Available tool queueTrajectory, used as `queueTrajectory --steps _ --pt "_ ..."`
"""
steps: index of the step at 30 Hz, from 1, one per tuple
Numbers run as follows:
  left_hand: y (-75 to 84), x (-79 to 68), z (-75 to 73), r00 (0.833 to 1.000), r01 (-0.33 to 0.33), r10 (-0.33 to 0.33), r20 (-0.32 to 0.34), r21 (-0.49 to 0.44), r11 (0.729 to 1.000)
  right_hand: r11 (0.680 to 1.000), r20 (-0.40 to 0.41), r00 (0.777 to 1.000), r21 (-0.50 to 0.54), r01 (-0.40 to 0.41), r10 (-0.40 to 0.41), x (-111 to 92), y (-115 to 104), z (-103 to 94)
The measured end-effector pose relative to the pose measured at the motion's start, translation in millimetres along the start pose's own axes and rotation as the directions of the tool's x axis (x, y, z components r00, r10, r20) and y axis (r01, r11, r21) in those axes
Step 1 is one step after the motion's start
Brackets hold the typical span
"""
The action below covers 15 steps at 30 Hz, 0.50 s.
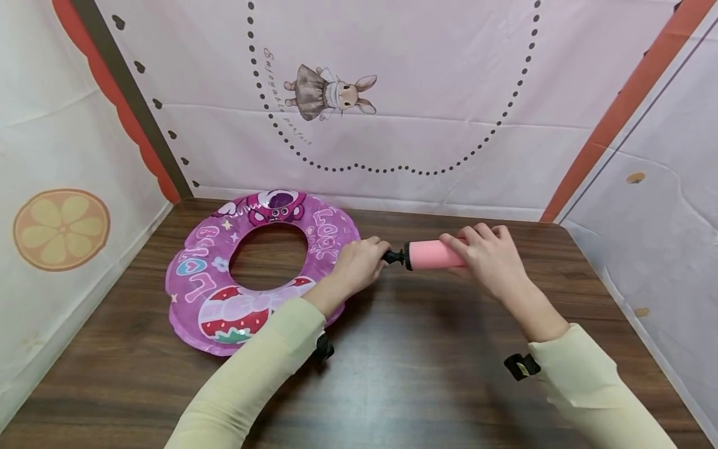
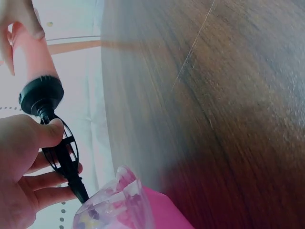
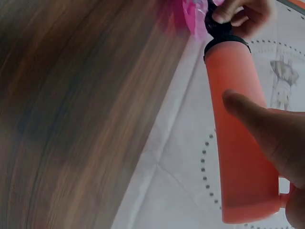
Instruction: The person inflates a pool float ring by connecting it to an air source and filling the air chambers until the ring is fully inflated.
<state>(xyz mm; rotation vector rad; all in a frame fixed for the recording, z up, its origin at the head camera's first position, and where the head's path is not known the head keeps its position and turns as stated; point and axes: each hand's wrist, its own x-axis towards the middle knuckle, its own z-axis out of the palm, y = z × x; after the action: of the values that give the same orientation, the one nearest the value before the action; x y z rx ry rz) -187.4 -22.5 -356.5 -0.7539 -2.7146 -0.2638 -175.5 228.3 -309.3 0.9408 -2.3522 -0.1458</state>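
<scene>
A pink hand pump (image 1: 432, 255) with a black nozzle (image 2: 64, 152) is held level above the table. My left hand (image 1: 359, 262) grips the nozzle between thumb and fingers. The nozzle's thin tip meets the clear, wrinkled plastic at the edge of the swim ring (image 1: 329, 234) in the left wrist view. My right hand (image 1: 488, 259) wraps round the pump's pink barrel, its thumb lying along the side in the right wrist view. The purple ring, printed with a bear and strawberries, lies on the left and looks plump with some wrinkles.
The brown wooden table (image 1: 392, 374) carries the ring. Printed cloth walls (image 1: 449, 93) close in the back and both sides. Black camera straps (image 1: 521, 366) sit at the sleeve cuffs.
</scene>
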Motion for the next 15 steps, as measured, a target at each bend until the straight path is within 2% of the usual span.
queueTrajectory --steps 7,15 --pt "-2.9 -0.3 0.9 1.0 0.007 -0.006 0.031 -0.02 1.0 0.999 0.018 1.0 0.031 -0.01 0.009 -4.1 -1.1 2.8" --pt "-5.2 -0.1 -0.4 0.999 0.008 -0.007 0.041 -0.024 1.0 0.997 0.041 0.998 0.067 -0.043 0.04 -28.8 28.4 -13.3"
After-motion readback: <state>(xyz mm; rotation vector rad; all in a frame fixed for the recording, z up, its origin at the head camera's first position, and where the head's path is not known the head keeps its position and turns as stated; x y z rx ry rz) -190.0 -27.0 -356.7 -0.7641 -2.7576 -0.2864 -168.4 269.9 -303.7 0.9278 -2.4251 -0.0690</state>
